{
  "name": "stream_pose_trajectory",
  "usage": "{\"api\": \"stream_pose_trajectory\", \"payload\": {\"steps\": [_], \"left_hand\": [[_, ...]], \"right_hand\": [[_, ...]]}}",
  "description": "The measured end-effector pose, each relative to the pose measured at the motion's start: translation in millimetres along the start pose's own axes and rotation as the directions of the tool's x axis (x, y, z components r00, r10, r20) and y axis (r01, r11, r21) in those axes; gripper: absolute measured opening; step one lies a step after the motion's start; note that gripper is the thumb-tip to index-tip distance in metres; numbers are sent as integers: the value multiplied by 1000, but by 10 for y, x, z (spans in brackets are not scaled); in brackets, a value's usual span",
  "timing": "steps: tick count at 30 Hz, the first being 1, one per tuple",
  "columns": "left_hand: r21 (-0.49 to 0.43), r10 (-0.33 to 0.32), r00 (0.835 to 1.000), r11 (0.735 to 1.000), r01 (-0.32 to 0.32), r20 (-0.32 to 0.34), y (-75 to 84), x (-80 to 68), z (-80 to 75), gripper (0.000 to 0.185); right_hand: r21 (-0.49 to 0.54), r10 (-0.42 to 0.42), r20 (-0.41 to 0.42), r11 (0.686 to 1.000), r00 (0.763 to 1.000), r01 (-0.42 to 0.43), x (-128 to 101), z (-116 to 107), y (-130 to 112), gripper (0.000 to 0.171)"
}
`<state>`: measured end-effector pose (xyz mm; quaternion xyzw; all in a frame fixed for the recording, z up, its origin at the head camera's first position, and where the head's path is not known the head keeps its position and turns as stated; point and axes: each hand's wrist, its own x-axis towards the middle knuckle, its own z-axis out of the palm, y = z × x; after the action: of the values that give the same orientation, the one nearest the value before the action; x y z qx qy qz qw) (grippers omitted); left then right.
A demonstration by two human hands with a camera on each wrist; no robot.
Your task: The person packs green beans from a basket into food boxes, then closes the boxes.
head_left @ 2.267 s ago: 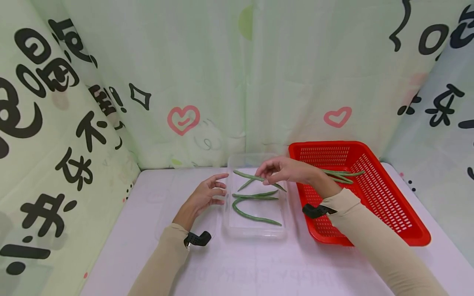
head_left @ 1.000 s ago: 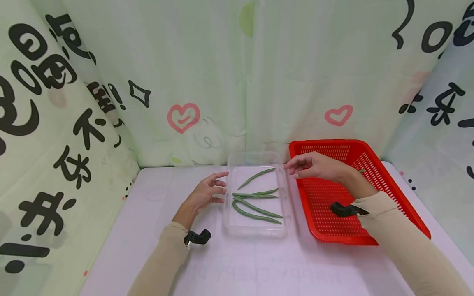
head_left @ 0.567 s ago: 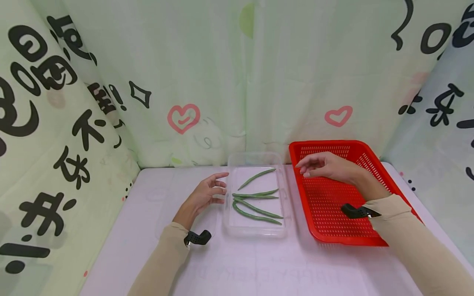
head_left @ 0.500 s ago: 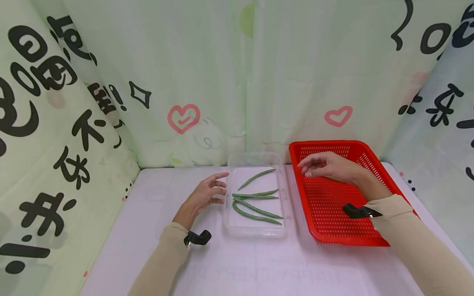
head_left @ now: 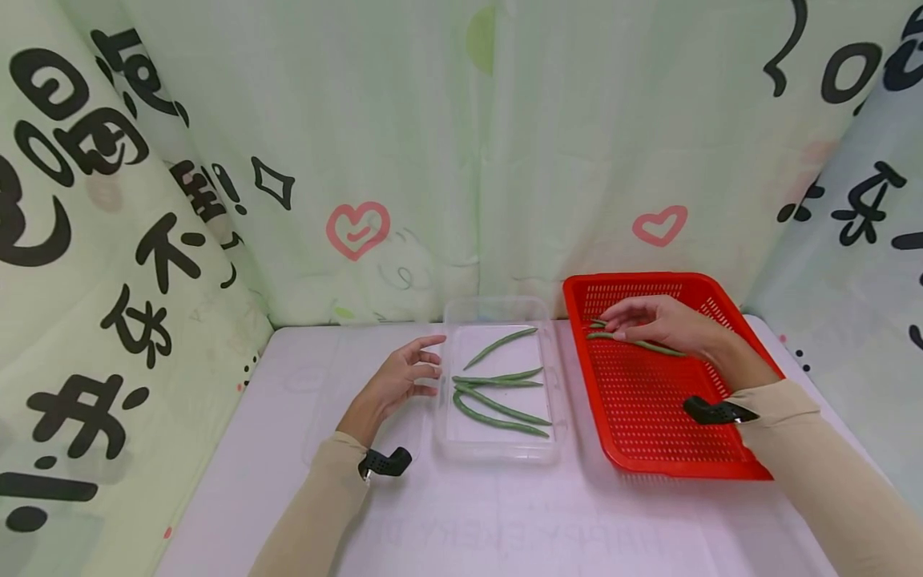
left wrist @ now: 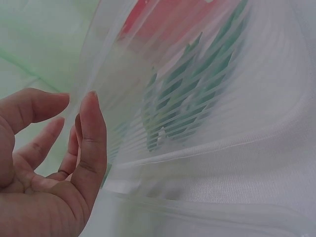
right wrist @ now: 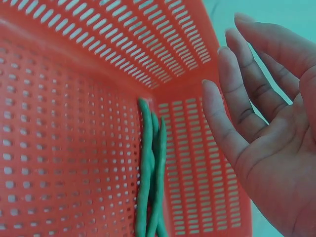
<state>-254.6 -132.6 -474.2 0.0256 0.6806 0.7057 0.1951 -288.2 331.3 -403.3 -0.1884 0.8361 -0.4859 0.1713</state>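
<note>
Several green beans (head_left: 497, 346) lie spread in a clear plastic box (head_left: 497, 453) at the middle of the table. To its left is my left hand (head_left: 395, 383), fingers loosely bent, holding nothing; in the left wrist view its fingertips are close beside the box wall, and contact is unclear. My right hand (head_left: 659, 324) hovers inside the red basket (head_left: 613, 437), just over a few green beans (head_left: 659, 348) that it partly hides. The right wrist view shows these beans (right wrist: 144, 168) lying along the basket's wall, apart from the relaxed fingers.
The red perforated basket stands close to the box's right side. A pale table (head_left: 360, 521) runs under both. Printed curtains (head_left: 433, 160) enclose the back and sides. Black straps (head_left: 385, 463) circle both wrists.
The right hand held a green bean over the box, laid it among the others, and moved right over the basket, uncovering the bean ends there. The left hand stayed put.
</note>
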Motion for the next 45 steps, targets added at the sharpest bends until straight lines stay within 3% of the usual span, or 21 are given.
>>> {"api": "stream_pose_trajectory", "payload": {"steps": [24,36,45], "left_hand": [[14,-15,1000,1000,15,9,15,-8,-10,65],[15,-30,1000,999,30,-7,26,-21,-3,66],[7,-34,999,999,34,-20,22,-15,-1,63]], "right_hand": [[-63,106,-67,992,992,-110,-12,-193,383,51],[-60,139,-26,988,990,-140,15,-246,563,52],[-100,171,-41,980,984,-174,-17,-222,605,52]]}}
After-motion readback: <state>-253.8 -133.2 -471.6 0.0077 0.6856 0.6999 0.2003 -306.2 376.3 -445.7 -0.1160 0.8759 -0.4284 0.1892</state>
